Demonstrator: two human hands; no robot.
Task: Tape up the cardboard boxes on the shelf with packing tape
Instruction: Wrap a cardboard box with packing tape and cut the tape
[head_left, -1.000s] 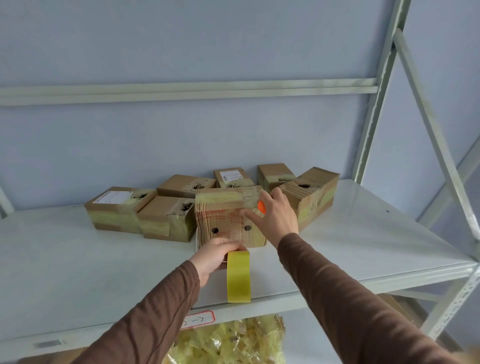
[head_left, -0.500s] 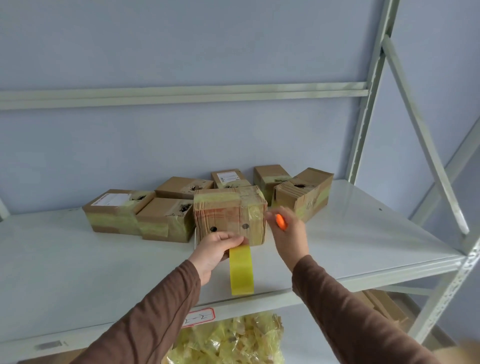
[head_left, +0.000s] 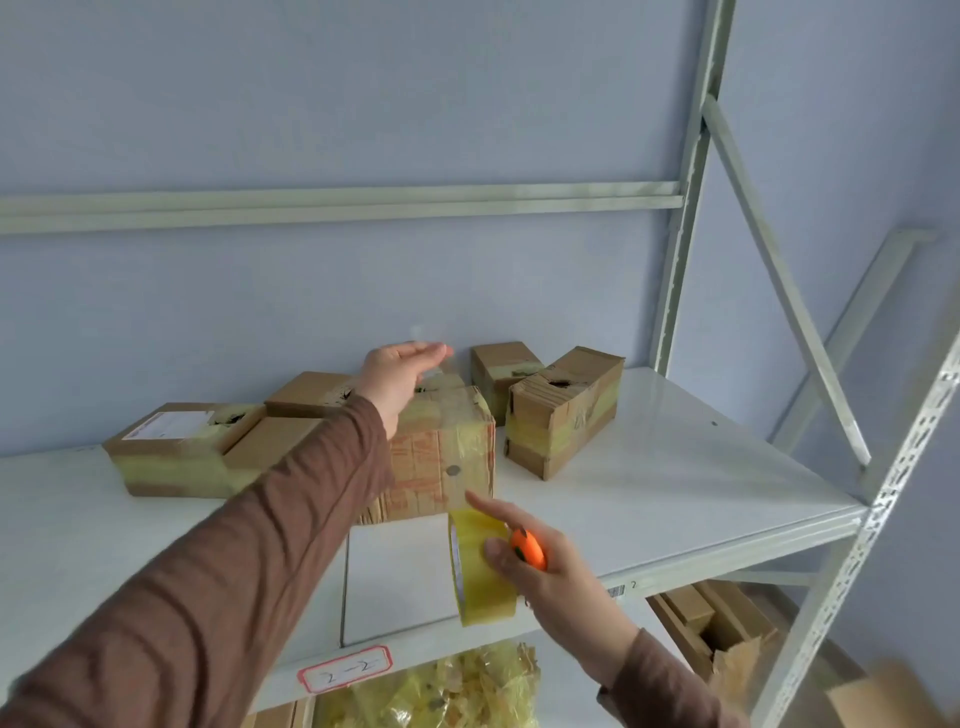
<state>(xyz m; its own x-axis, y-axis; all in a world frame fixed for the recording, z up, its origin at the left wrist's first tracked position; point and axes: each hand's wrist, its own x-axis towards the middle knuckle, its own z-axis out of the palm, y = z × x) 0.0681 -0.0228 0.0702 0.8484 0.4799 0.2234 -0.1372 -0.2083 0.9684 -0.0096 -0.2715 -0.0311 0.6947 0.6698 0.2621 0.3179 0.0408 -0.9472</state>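
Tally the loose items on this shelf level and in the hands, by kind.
cardboard boxes: 6 in view; the left hand may hide another
tape roll: 1
orange cutter: 1
Total: 8

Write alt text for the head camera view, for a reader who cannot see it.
A person's right hand holds a yellowish packing tape roll and a small orange cutter at the front of a white metal shelf, while the left hand reaches flat over a taped cardboard box. More taped boxes sit behind.
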